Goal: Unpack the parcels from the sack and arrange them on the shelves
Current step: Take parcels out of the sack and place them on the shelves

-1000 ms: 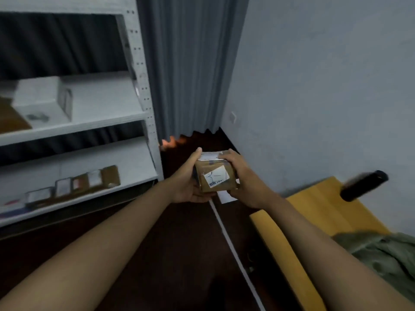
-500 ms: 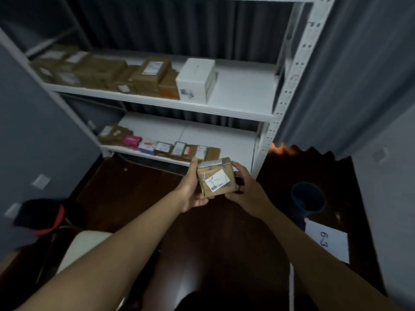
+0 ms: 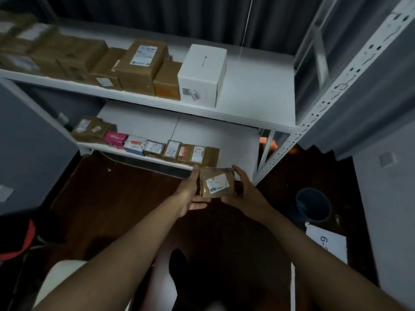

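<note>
To do this step well, the person should carry the small brown parcel [image 3: 216, 184] level to the bare right end of the lower shelf [image 3: 238, 142], beside the row of small parcels [image 3: 173, 149] along its front edge. The left hand [image 3: 190, 194] and the right hand [image 3: 241, 191] clasp the parcel from its two sides, both arms stretched forward, just before the shelf's front edge.

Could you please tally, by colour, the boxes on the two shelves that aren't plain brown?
White box: 1
Pink box: 1
White-and-blue box: 1
Orange-fronted box: 1
Total: 4
</note>
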